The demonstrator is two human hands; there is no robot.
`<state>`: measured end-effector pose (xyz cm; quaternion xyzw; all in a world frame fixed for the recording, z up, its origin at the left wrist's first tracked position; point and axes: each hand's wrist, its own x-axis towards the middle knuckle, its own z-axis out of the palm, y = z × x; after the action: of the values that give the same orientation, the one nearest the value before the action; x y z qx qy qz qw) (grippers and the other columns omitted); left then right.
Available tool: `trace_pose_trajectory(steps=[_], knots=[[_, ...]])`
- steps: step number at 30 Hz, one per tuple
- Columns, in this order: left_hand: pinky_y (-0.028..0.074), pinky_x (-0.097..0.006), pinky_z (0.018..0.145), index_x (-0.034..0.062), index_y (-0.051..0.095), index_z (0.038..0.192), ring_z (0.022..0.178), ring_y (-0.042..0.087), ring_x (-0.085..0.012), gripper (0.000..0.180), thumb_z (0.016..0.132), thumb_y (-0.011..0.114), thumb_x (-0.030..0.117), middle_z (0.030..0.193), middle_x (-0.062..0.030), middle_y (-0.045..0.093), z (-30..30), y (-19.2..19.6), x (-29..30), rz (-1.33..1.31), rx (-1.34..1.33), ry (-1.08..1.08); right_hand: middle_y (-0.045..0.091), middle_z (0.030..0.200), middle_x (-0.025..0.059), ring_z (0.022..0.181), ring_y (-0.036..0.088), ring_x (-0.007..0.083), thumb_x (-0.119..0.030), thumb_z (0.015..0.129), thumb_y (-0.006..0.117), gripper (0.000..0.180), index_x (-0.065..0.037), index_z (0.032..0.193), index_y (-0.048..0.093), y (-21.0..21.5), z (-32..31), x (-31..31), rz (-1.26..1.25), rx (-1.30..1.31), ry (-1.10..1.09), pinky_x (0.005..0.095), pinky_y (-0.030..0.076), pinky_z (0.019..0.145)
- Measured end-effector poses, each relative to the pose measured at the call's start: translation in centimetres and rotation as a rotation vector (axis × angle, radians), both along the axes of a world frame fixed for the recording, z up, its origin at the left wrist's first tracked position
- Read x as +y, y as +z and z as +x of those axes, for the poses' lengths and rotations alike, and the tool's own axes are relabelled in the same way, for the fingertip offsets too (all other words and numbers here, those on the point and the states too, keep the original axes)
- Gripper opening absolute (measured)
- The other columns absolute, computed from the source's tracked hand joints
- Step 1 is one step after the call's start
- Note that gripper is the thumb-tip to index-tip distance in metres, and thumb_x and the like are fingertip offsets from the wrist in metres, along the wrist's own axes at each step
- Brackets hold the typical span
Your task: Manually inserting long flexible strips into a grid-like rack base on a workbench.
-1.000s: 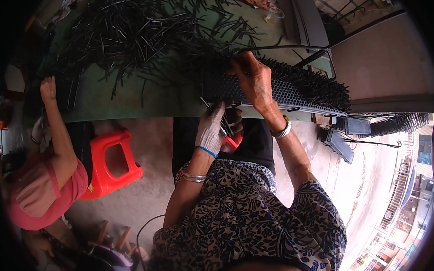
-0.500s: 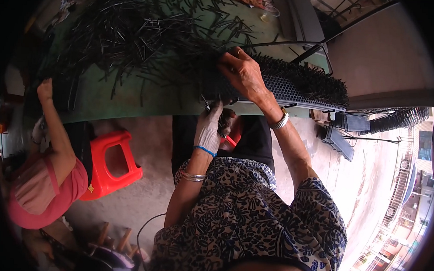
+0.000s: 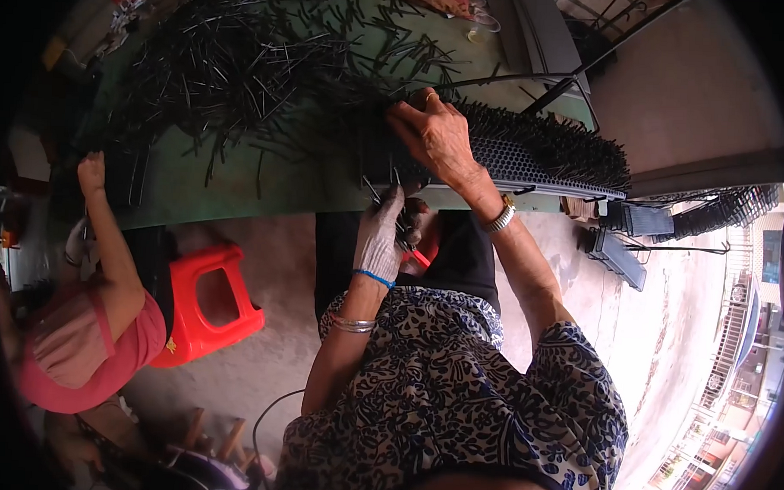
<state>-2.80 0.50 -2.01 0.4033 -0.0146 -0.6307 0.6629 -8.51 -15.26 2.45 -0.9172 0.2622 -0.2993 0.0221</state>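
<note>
My left hand, in a pale glove, is closed below the front edge of the green table. A few thin dark rods stick out past its fingertips. My bare right hand is over the left part of a long black tray full of round holes. Its fingers are bent and pressed together; what they pinch, if anything, is hidden. Many short black sticks stand upright in the far rows of the tray, while the nearer rows to the right of my hand show bare holes.
A large loose heap of black sticks covers the table's back left. To the left, a co-worker's hand is at the same table. A red plastic stool stands on the floor there. Dark metal racks lie beyond the table at right.
My right hand has shifted slightly left and toward the far side of the tray. The left hand stays nearly in place. The whole view has moved a little.
</note>
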Motion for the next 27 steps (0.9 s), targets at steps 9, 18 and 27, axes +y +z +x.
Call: trace_pose_trajectory(steps=[9, 18, 27], knots=[[0.042, -0.021, 0.043, -0.0002, 0.063, 0.110, 0.052, 0.053, -0.0082, 0.034, 0.097, 0.057, 0.030, 0.074, -0.0063, 0.065, 0.2, 0.9, 0.0, 0.032, -0.031, -0.003, 0.056, 0.092, 0.0149, 0.077, 0.060, 0.0303, -0.028, 0.083, 0.070, 0.025, -0.013, 0.102, 0.069, 0.7, -0.7, 1.7, 0.165, -0.084, -0.057, 0.0394, 0.049, 0.068], [0.042, -0.019, 0.042, 0.0021, 0.062, 0.107, 0.053, 0.056, -0.0082, 0.028, 0.096, 0.058, 0.027, 0.073, -0.0077, 0.066, -0.1, 2.0, -0.4, 0.038, -0.055, -0.048, 0.068, 0.089, 0.0113, 0.078, 0.066, 0.0182, -0.015, 0.086, 0.065, 0.022, 0.001, 0.101, 0.067, 2.2, -4.4, 1.7, 1.089, -0.081, 0.217, 0.0309, 0.052, 0.070], [0.037, -0.019, 0.040, 0.0016, 0.063, 0.108, 0.052, 0.054, -0.0074, 0.031, 0.098, 0.056, 0.030, 0.075, -0.0094, 0.066, 0.4, 1.3, 0.0, -0.062, -0.057, -0.218, 0.064, 0.080, 0.0075, 0.071, 0.065, 0.0146, -0.010, 0.091, 0.060, 0.016, 0.002, 0.101, 0.061, 2.2, -5.0, 0.9, 1.382, -0.144, 0.208, 0.0256, 0.051, 0.064]])
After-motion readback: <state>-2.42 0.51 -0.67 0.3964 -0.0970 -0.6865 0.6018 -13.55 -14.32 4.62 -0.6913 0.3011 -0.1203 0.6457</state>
